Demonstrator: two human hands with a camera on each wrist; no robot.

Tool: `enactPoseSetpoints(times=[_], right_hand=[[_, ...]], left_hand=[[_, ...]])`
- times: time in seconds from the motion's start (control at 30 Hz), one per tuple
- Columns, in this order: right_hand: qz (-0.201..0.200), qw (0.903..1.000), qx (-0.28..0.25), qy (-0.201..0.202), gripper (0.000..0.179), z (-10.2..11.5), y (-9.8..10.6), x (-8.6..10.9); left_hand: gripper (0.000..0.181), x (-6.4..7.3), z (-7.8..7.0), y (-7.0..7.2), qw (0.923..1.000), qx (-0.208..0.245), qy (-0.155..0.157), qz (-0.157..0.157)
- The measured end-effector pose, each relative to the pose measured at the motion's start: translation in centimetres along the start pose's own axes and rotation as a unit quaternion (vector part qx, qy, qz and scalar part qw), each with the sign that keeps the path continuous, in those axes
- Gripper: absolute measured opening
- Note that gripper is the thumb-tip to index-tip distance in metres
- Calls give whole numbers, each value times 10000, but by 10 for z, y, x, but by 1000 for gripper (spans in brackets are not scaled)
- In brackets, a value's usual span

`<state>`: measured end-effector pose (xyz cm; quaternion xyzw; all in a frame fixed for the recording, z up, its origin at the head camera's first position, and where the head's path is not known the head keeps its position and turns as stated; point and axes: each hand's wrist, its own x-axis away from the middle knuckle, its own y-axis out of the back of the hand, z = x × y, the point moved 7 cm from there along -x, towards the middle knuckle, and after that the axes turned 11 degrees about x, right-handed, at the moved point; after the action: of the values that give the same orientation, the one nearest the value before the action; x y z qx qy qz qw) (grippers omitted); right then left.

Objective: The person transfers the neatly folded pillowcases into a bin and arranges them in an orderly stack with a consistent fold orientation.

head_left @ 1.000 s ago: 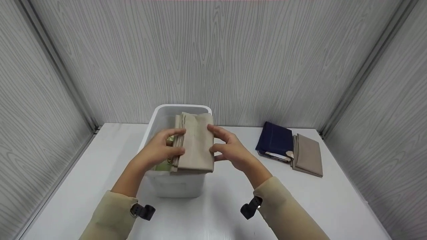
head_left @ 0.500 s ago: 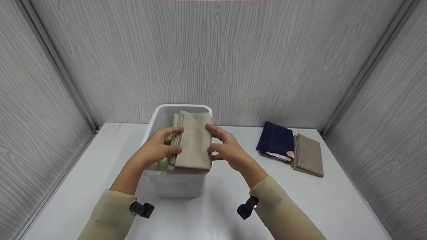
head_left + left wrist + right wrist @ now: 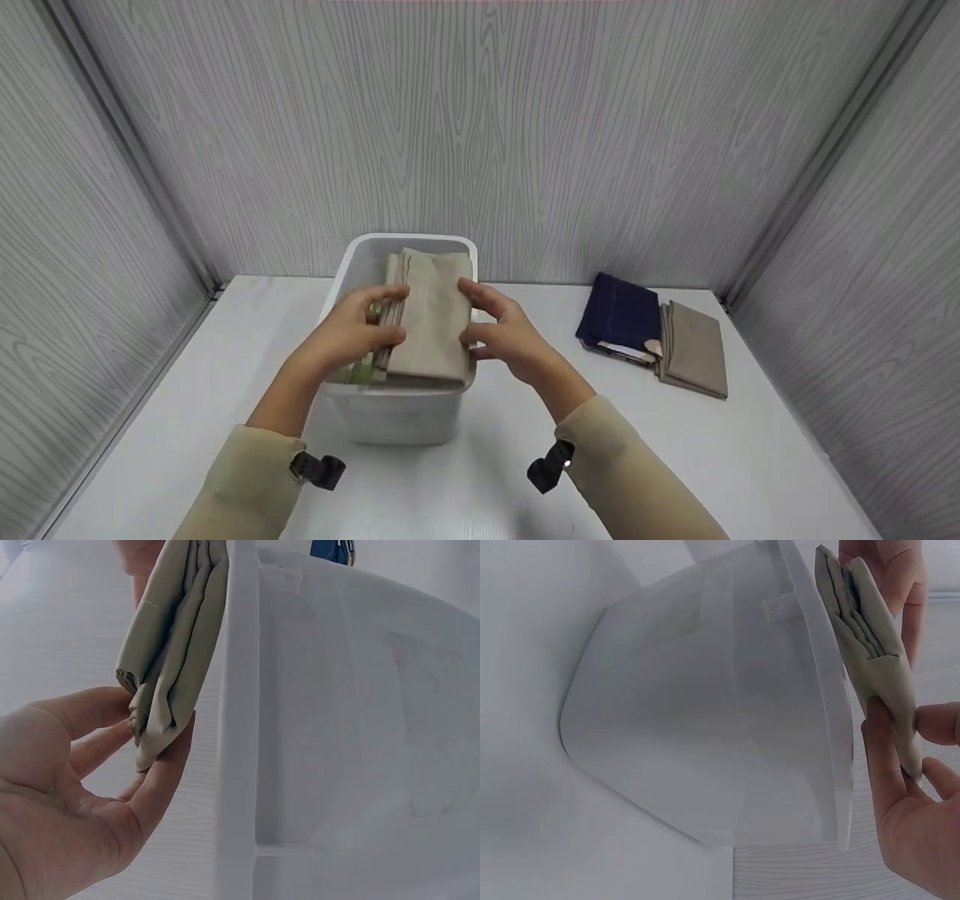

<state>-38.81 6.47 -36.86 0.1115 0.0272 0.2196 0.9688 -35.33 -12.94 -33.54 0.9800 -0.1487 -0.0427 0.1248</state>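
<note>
A folded beige cloth (image 3: 431, 322), several layers thick, lies over the opening of a tall white plastic bin (image 3: 397, 420). My left hand (image 3: 346, 330) pinches its left edge, where the fold layers show. On the opposite edge, my right hand (image 3: 510, 334) grips with fingertips on top and other fingers beneath. Both wrist views show the cloth (image 3: 180, 645) close by the bin's rim (image 3: 240, 705), fingers on either face of it. Something green (image 3: 361, 371) shows inside the bin, left of the cloth; the rest of the contents are hidden.
On the right of the white table (image 3: 525, 465) lies a dark blue folded fabric item (image 3: 621, 311), with a pale edge at its front. Against it lies a taupe folded cloth (image 3: 694, 349). Grey wood-grain panels (image 3: 480, 135) stand behind and at both sides.
Both hands have shifted slightly left with the beige cloth, which now sits a little lower and further over the bin. The items on the right have stayed put.
</note>
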Motion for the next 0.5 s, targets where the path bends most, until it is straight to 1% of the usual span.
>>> enactPoseSetpoints(times=[0.17, 0.23, 0.4, 0.5], right_hand=[[-37, 10000, 22, -28, 80, 1, 0, -1], [-56, 10000, 25, -40, 80, 1, 0, -2], [-118, 9999, 43, -93, 80, 2, -1, -5], [-125, 9999, 20, -108, 79, 2, -2, -7]], left_hand=[[63, -1, 1, 2, 10000, -54, -38, -37], [63, -1, 0, 3, 9998, -146, -132, -68], [62, -2, -2, 6, 9988, -377, -238, -201], [62, -2, 0, 7, 9989, -364, -160, -239]])
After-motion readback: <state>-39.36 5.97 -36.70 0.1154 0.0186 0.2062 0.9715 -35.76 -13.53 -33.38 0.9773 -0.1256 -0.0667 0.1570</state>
